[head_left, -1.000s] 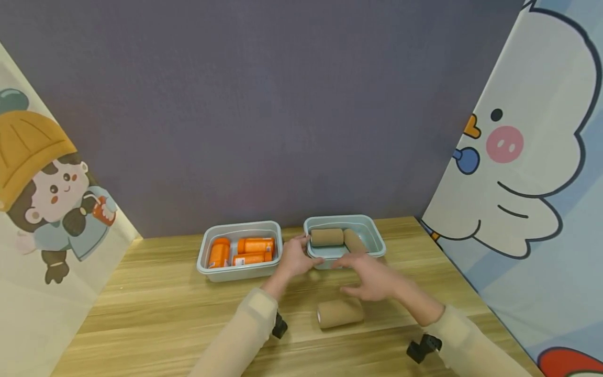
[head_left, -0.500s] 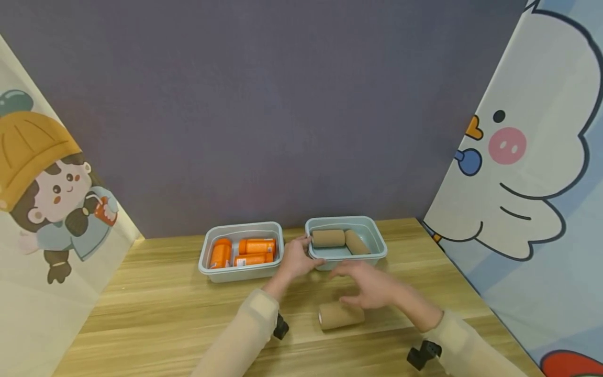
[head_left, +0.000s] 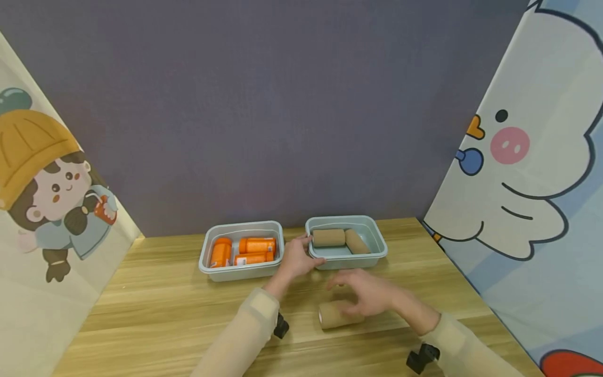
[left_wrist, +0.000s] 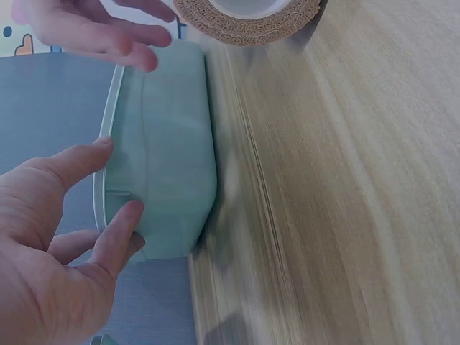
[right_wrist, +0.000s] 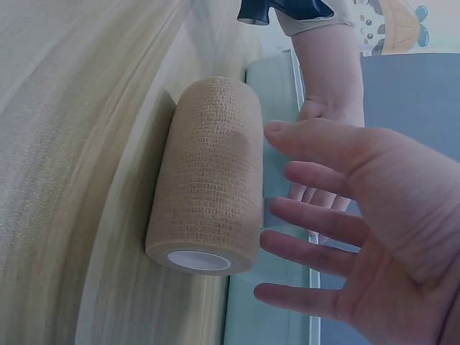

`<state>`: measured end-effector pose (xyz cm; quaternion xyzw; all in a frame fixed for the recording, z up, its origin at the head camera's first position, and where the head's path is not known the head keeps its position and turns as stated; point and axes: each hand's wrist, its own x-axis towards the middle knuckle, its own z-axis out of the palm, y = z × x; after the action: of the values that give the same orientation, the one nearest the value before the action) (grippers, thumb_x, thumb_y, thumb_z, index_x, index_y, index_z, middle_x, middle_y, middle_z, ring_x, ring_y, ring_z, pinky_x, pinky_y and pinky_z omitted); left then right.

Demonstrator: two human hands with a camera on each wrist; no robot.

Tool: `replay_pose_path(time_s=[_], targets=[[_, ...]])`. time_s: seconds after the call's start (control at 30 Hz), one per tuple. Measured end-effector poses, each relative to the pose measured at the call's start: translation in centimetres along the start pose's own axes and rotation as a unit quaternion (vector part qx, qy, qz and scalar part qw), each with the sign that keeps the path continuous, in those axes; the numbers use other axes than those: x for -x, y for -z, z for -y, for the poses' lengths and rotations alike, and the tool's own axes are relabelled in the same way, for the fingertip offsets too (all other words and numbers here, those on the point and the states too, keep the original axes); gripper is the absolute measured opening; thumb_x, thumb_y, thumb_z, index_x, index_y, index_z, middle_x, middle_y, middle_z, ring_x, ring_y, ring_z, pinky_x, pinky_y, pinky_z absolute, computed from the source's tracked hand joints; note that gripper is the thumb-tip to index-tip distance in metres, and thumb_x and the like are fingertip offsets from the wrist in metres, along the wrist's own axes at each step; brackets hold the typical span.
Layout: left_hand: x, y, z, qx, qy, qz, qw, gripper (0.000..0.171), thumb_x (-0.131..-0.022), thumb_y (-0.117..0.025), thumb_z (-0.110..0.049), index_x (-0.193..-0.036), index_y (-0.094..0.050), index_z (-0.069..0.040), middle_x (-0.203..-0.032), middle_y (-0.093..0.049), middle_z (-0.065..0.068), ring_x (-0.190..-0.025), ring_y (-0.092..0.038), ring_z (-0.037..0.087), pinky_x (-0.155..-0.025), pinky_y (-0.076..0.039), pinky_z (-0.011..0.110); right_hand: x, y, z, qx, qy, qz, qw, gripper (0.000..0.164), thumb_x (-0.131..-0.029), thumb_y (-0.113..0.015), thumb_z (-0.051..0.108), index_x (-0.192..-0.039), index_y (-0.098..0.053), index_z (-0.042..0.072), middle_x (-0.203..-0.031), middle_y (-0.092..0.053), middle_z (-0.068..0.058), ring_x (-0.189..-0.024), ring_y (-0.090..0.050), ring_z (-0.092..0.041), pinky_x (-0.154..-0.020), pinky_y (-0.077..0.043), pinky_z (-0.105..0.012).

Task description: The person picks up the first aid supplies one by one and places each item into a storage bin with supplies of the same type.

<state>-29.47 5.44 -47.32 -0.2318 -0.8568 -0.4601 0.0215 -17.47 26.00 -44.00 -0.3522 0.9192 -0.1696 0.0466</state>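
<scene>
A tan cohesive bandage roll (head_left: pixel 331 315) lies on its side on the wooden table. My right hand (head_left: pixel 369 293) hovers just above it; in the right wrist view the fingers are spread and apart from the roll. My left hand (head_left: pixel 296 258) holds the near left corner of a pale green-blue plastic bin (head_left: pixel 346 258), thumb at the front rim and fingers at the left side, as the left wrist view shows too. Inside that bin lie two similar bandage rolls, one crosswise (head_left: pixel 328 237) and one slanted (head_left: pixel 356 242).
Left of my left hand stands a grey plastic bin (head_left: pixel 245 273) holding three orange bottles (head_left: pixel 257 245). Behind both bins rises a dark grey panel (head_left: pixel 273 115). Cartoon-printed panels (head_left: pixel 532 173) flank the wooden table (head_left: pixel 179 314).
My right hand has come down and slightly back toward the loose bandage roll, now covering part of its top. The left hand keeps its place at the bin's corner.
</scene>
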Motion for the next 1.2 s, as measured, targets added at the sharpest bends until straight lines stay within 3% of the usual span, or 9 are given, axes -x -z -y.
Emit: replay_pose_path(time_s=[0.37, 0.6, 0.93, 1.2], targets=[[0.0, 0.0, -0.3, 0.007, 0.007, -0.001, 1.0000, 0.082, -0.076, -0.097, -0.020, -0.142, -0.061, 0.010, -0.155, -0.056, 0.028, -0.133, -0.064, 0.041, -0.110, -0.056, 0.048, 0.2, -0.9, -0.2, -0.003, 0.021, 0.029, 0.999, 0.053, -0.082, -0.088, 0.018, -0.130, -0.070, 0.009, -0.127, -0.074, 0.000, -0.115, -0.070, -0.013, -0.102, -0.059, -0.033], [0.0, -0.1, -0.4, 0.003, 0.005, -0.001, 1.0000, 0.082, -0.076, -0.097, -0.021, -0.142, -0.061, 0.011, -0.154, -0.057, 0.028, -0.132, -0.065, 0.041, -0.110, -0.056, 0.047, 0.3, -1.2, -0.3, -0.021, -0.008, 0.055, 0.998, 0.052, -0.082, -0.090, 0.020, -0.129, -0.071, 0.013, -0.121, -0.074, 0.010, -0.112, -0.067, -0.002, -0.100, -0.058, -0.028], [0.0, -0.1, -0.3, -0.001, 0.004, -0.001, 1.0000, 0.081, -0.076, -0.097, -0.022, -0.142, -0.061, 0.010, -0.154, -0.057, 0.028, -0.137, -0.062, 0.042, -0.113, -0.054, 0.047, 0.3, -1.4, -0.3, -0.005, 0.006, 0.048, 0.999, 0.051, -0.079, -0.089, 0.021, -0.127, -0.071, 0.015, -0.116, -0.074, 0.012, -0.108, -0.067, -0.003, -0.098, -0.058, -0.028], [0.2, 0.0, -0.4, -0.002, 0.005, 0.002, 1.0000, 0.082, -0.077, -0.097, -0.022, -0.143, -0.060, 0.010, -0.154, -0.056, 0.028, -0.135, -0.063, 0.042, -0.111, -0.056, 0.048, 0.5, 0.2, -0.8, -0.043, 0.037, 0.022, 0.998, 0.049, -0.075, -0.085, 0.012, -0.122, -0.072, 0.014, -0.111, -0.075, 0.010, -0.100, -0.066, 0.001, -0.089, -0.062, -0.030]])
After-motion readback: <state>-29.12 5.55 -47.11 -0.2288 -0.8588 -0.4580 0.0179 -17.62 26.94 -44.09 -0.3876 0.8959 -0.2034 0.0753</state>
